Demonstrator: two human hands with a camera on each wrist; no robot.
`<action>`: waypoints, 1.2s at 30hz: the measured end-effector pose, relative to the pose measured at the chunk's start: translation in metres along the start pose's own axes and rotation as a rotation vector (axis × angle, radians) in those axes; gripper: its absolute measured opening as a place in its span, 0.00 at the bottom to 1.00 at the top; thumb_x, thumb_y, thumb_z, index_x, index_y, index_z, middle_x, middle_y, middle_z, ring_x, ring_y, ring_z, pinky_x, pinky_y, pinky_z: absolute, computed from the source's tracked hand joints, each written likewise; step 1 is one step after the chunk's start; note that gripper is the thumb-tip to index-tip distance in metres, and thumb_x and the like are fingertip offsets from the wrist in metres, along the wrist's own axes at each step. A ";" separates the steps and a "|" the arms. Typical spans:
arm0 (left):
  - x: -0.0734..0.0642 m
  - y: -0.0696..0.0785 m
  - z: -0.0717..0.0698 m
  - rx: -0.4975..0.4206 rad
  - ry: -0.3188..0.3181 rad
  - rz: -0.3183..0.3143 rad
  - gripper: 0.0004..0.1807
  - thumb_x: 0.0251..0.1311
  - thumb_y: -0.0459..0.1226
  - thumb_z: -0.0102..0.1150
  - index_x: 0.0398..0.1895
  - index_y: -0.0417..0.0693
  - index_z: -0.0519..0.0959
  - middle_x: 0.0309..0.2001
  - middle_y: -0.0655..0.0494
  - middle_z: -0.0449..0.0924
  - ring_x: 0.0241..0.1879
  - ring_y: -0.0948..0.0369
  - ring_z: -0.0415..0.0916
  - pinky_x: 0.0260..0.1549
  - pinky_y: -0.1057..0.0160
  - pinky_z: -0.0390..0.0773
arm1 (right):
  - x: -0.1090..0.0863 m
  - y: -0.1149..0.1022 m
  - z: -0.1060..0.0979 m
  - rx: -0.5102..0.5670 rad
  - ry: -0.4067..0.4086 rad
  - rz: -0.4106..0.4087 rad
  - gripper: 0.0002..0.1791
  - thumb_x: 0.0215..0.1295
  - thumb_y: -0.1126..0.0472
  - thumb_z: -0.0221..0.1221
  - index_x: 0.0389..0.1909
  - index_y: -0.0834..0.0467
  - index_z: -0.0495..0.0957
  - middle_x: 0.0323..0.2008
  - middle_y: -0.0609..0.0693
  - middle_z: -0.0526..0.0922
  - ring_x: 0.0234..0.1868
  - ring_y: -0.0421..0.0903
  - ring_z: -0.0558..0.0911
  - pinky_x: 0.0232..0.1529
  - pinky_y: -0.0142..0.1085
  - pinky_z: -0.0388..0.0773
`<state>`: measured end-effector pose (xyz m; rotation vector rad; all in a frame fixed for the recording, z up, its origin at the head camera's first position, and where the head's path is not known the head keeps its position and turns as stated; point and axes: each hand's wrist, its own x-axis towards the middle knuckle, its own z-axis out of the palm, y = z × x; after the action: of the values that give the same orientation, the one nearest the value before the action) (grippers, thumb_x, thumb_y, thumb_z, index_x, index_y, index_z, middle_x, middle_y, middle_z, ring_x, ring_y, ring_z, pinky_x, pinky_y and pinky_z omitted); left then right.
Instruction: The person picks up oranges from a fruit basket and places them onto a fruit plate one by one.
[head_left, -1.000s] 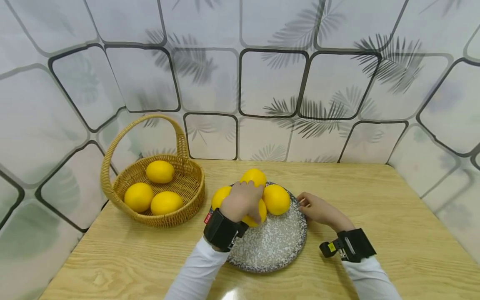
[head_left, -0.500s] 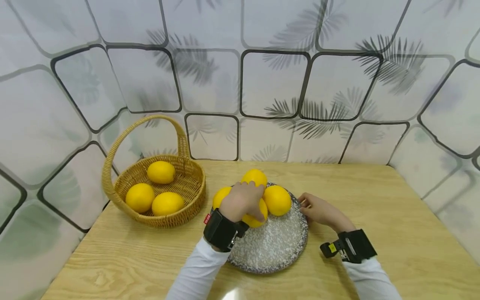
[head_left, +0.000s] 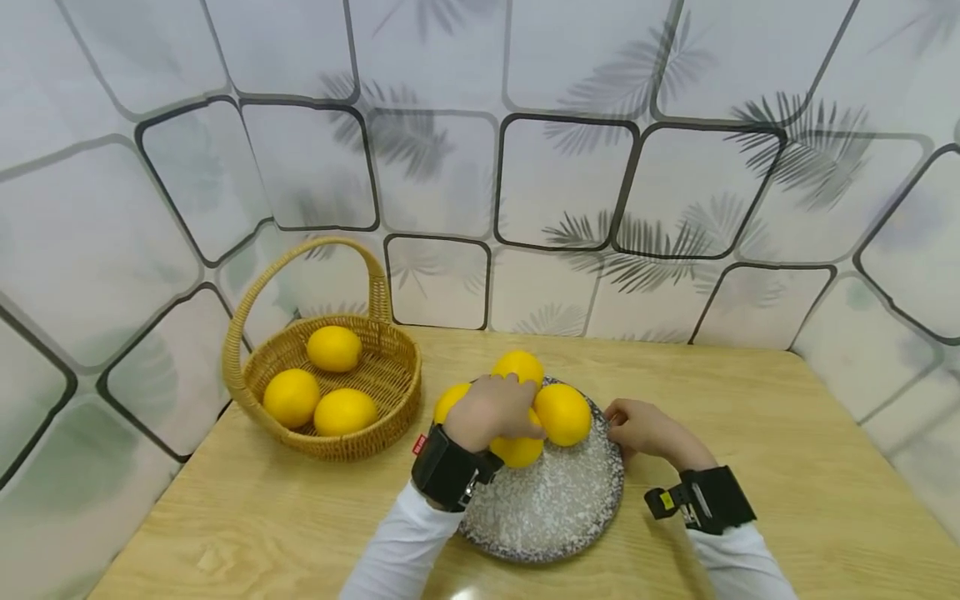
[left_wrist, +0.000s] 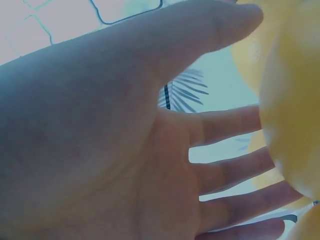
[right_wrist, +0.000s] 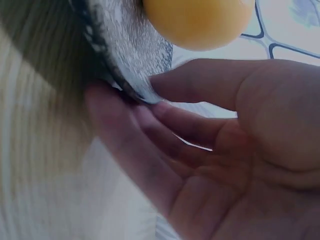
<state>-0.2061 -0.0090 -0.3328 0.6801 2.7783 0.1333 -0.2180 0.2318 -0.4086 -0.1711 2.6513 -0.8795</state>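
A round speckled grey plate (head_left: 551, 508) lies on the table with several yellow lemons grouped at its far side. My left hand (head_left: 495, 411) reaches over the front lemon (head_left: 519, 452), thumb stretched out above it. In the left wrist view the fairly straight, spread fingers (left_wrist: 232, 170) touch a lemon (left_wrist: 295, 100) at their tips. At the plate's right rim, my right hand (head_left: 651, 432) pinches the edge. The right wrist view puts its thumb on the upper face and its fingers against the underside, with a lemon (right_wrist: 200, 20) above. My left hand partly hides the left lemon (head_left: 450, 400).
Left of the plate stands a wicker basket (head_left: 410, 400) with a tall arched handle (head_left: 258, 292). Three lemons (head_left: 334, 348) lie inside it. A small red tag (head_left: 419, 444) sticks out by the plate's left edge. Patterned cloth (head_left: 555, 183) hangs behind the wooden table.
My left thumb has lifted and straightened away from the front lemon, which shows more now. My right hand stays at the plate's rim. The head view has tilted slightly.
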 end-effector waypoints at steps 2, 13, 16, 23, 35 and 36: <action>0.002 -0.002 0.000 -0.007 0.003 0.002 0.31 0.60 0.55 0.56 0.61 0.47 0.74 0.60 0.46 0.78 0.57 0.50 0.73 0.59 0.51 0.74 | 0.000 0.002 0.000 -0.022 0.021 -0.006 0.17 0.64 0.63 0.56 0.50 0.70 0.74 0.41 0.65 0.82 0.29 0.45 0.80 0.32 0.40 0.83; -0.038 -0.080 -0.036 -0.332 0.131 -0.163 0.30 0.67 0.52 0.49 0.67 0.45 0.68 0.65 0.42 0.74 0.57 0.48 0.74 0.56 0.46 0.76 | -0.003 0.007 0.001 -0.018 0.017 -0.028 0.16 0.65 0.63 0.57 0.49 0.71 0.73 0.40 0.64 0.81 0.31 0.46 0.79 0.32 0.40 0.83; -0.056 -0.116 -0.039 -0.356 0.169 -0.262 0.32 0.67 0.50 0.49 0.67 0.38 0.65 0.65 0.36 0.72 0.58 0.43 0.72 0.58 0.43 0.75 | -0.003 0.005 0.000 -0.013 0.007 -0.024 0.16 0.65 0.63 0.56 0.49 0.71 0.73 0.41 0.65 0.81 0.33 0.46 0.79 0.33 0.41 0.83; -0.086 -0.163 -0.031 -0.367 0.131 -0.435 0.40 0.60 0.48 0.59 0.66 0.28 0.61 0.64 0.27 0.69 0.58 0.36 0.69 0.58 0.38 0.71 | 0.000 0.003 -0.001 -0.015 -0.005 -0.020 0.17 0.65 0.63 0.56 0.49 0.71 0.73 0.42 0.65 0.81 0.33 0.46 0.79 0.33 0.40 0.83; -0.084 -0.179 -0.017 -0.480 0.048 -0.529 0.43 0.52 0.45 0.67 0.67 0.33 0.63 0.66 0.28 0.65 0.60 0.37 0.66 0.60 0.38 0.69 | 0.004 0.002 0.001 -0.018 0.000 -0.018 0.16 0.65 0.64 0.56 0.49 0.70 0.73 0.41 0.64 0.80 0.33 0.46 0.79 0.33 0.39 0.82; -0.083 -0.179 -0.016 -0.483 0.037 -0.527 0.43 0.51 0.45 0.68 0.67 0.33 0.63 0.67 0.27 0.64 0.60 0.37 0.65 0.60 0.38 0.69 | 0.005 0.003 0.002 -0.020 0.000 -0.014 0.16 0.65 0.64 0.56 0.49 0.70 0.73 0.41 0.64 0.80 0.32 0.46 0.78 0.33 0.39 0.82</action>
<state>-0.2187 -0.2062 -0.3244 -0.1731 2.6904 0.6753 -0.2218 0.2320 -0.4126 -0.1945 2.6628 -0.8581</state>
